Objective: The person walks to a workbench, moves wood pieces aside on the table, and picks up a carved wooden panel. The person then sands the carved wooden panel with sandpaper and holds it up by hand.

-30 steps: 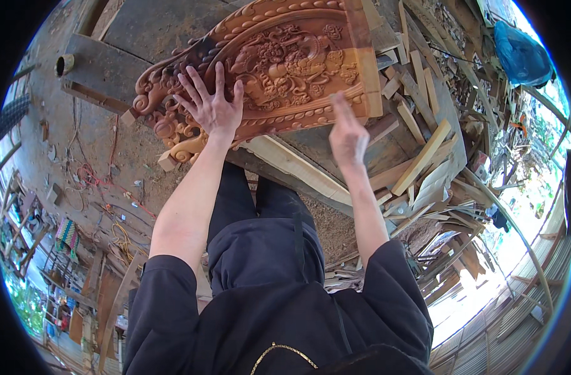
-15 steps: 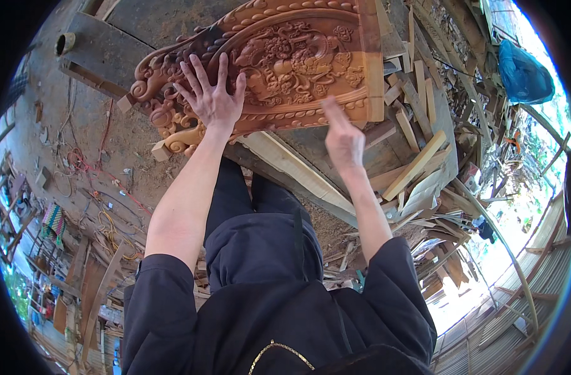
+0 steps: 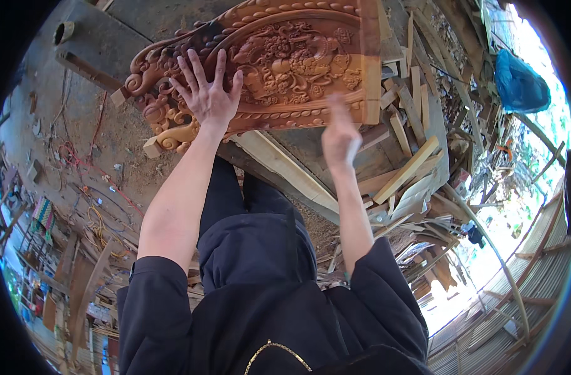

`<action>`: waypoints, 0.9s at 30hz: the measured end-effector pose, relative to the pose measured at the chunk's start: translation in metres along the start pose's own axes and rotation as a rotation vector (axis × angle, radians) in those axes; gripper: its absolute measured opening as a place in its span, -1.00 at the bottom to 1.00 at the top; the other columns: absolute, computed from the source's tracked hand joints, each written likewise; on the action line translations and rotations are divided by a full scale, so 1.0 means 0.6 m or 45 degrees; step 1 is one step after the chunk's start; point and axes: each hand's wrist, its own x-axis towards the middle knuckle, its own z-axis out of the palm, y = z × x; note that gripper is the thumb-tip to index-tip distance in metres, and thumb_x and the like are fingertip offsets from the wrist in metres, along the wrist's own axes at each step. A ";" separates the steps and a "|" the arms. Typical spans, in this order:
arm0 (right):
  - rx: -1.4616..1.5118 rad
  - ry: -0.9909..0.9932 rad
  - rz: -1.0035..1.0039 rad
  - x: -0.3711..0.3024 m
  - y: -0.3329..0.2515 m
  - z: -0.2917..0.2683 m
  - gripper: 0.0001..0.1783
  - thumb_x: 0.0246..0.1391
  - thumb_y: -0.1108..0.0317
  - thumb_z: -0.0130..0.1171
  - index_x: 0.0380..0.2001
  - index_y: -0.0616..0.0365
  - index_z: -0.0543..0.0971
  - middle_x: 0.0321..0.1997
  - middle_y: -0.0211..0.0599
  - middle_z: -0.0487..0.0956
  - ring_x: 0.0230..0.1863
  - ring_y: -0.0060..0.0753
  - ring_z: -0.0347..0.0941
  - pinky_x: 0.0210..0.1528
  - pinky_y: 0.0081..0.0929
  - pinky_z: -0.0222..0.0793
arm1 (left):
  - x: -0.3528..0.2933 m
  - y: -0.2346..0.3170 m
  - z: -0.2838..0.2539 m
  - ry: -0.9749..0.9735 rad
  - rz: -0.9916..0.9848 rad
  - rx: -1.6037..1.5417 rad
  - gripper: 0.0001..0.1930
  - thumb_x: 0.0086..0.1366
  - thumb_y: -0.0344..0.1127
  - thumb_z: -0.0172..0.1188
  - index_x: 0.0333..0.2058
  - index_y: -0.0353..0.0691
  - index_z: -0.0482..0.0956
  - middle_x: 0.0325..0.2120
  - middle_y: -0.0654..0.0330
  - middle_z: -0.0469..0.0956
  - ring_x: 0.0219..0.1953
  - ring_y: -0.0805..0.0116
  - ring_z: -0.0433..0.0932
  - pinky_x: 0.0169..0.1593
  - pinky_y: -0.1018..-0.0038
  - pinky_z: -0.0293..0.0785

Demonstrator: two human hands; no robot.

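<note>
A reddish-brown carved wooden panel (image 3: 298,65) lies before me, with raised floral relief, a beaded border and scrolled ends at the left. My left hand (image 3: 212,94) rests flat on its left part, fingers spread, holding nothing. At the panel's lower right edge is my right hand (image 3: 340,140), smeared by motion. One or more of its fingers reach toward the beaded border; whether anything is between them cannot be made out.
Under the panel is a dark work surface (image 3: 104,40) with a short pipe-like ring (image 3: 64,32) at its corner. Offcuts and a pale plank (image 3: 288,165) lie to the right and below. Red cords (image 3: 73,156) trail on the dirty floor at left. A blue plastic bag (image 3: 520,81) hangs at far right.
The whole view has shifted slightly. My left hand stays spread on the panel. My right hand is still at the lower right border, its fingers more blurred than before.
</note>
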 end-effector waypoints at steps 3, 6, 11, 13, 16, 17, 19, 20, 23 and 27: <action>-0.093 0.653 -0.016 -0.002 0.013 0.009 -0.37 -0.06 0.70 -0.06 0.12 0.00 0.48 0.19 -0.28 0.46 -0.10 -0.27 0.59 -0.14 -0.43 0.56 | 0.000 -0.003 0.000 0.018 -0.004 0.013 -0.45 0.27 0.22 -0.01 0.21 0.29 0.38 0.37 -0.02 -0.04 0.41 -0.09 -0.12 0.33 -0.21 -0.28; -0.048 0.041 -0.038 -0.013 0.023 0.019 -0.36 -0.08 0.73 -0.04 0.11 0.00 0.50 0.20 -0.28 0.46 0.02 -0.27 0.54 -0.08 -0.43 0.54 | -0.001 -0.004 0.002 0.035 0.004 -0.006 -0.46 0.27 0.21 0.01 0.20 0.28 0.39 0.37 -0.01 -0.03 0.40 -0.09 -0.10 0.32 -0.22 -0.25; -0.022 0.580 -0.196 0.000 0.029 0.025 -0.37 -0.09 0.74 -0.03 0.09 0.03 0.51 0.17 -0.32 0.48 0.04 -0.29 0.53 -0.07 -0.46 0.53 | -0.003 -0.004 0.003 -0.013 -0.006 0.026 -0.46 0.26 0.22 0.01 0.21 0.33 0.37 0.36 -0.01 -0.02 0.40 -0.10 -0.08 0.30 -0.27 -0.23; 0.029 0.545 -0.127 0.001 0.026 0.024 -0.44 -0.03 0.72 -0.05 0.07 0.10 0.52 0.13 -0.25 0.51 0.07 -0.26 0.51 0.01 -0.42 0.50 | -0.005 -0.004 0.005 0.026 0.000 0.001 -0.46 0.27 0.22 0.01 0.21 0.34 0.36 0.36 -0.01 -0.02 0.40 -0.09 -0.09 0.29 -0.28 -0.25; -0.004 0.662 -0.041 -0.001 0.016 0.034 -0.50 0.04 0.66 -0.06 0.05 0.07 0.54 0.11 -0.29 0.53 0.05 -0.25 0.51 -0.02 -0.41 0.51 | -0.006 -0.005 0.008 0.014 -0.011 0.008 -0.45 0.27 0.22 0.00 0.22 0.34 0.34 0.37 -0.03 -0.04 0.41 -0.10 -0.15 0.28 -0.32 -0.33; 0.036 0.446 -0.032 -0.006 0.009 0.043 -0.51 0.05 0.65 -0.05 0.04 0.05 0.54 0.11 -0.29 0.53 0.04 -0.24 0.52 -0.05 -0.40 0.52 | -0.005 -0.005 0.009 -0.051 -0.004 0.013 -0.44 0.26 0.22 -0.01 0.23 0.33 0.33 0.37 -0.04 -0.06 0.42 -0.11 -0.20 0.27 -0.36 -0.40; 0.011 0.347 -0.171 -0.009 0.010 0.051 -0.60 0.06 0.53 0.07 0.01 0.04 0.56 0.14 -0.26 0.51 -0.15 -0.24 0.60 -0.21 -0.40 0.55 | -0.006 -0.003 0.006 -0.015 0.023 0.014 -0.44 0.28 0.21 -0.01 0.24 0.33 0.32 0.37 -0.05 -0.07 0.41 -0.14 -0.18 0.27 -0.35 -0.38; 0.011 0.352 -0.183 -0.009 0.013 0.053 -0.60 0.06 0.53 0.07 0.01 0.04 0.56 0.14 -0.26 0.51 -0.15 -0.24 0.60 -0.21 -0.40 0.55 | -0.004 -0.002 0.003 -0.093 0.019 0.084 -0.45 0.29 0.19 -0.02 0.24 0.32 0.30 0.37 -0.07 -0.07 0.40 -0.17 -0.17 0.27 -0.34 -0.36; -0.113 0.808 -0.088 0.014 0.031 0.049 -0.73 0.11 0.39 0.19 -0.09 0.05 0.61 0.09 -0.29 0.54 -0.16 -0.19 0.58 -0.23 -0.35 0.54 | 0.007 0.022 -0.007 -0.191 -0.001 0.239 -0.44 0.30 0.20 -0.03 0.26 0.32 0.27 0.35 -0.13 -0.05 0.39 -0.26 -0.19 0.26 -0.36 -0.39; -0.045 0.829 0.087 0.044 0.042 0.040 -0.80 0.10 0.39 0.21 -0.18 0.01 0.64 -0.18 -0.38 0.50 -0.25 -0.22 0.54 -0.28 -0.33 0.52 | 0.053 0.099 0.002 0.037 0.161 -0.133 -0.37 0.29 0.23 -0.02 0.29 0.20 0.22 0.30 -0.18 0.07 0.37 -0.29 -0.11 0.27 -0.34 -0.38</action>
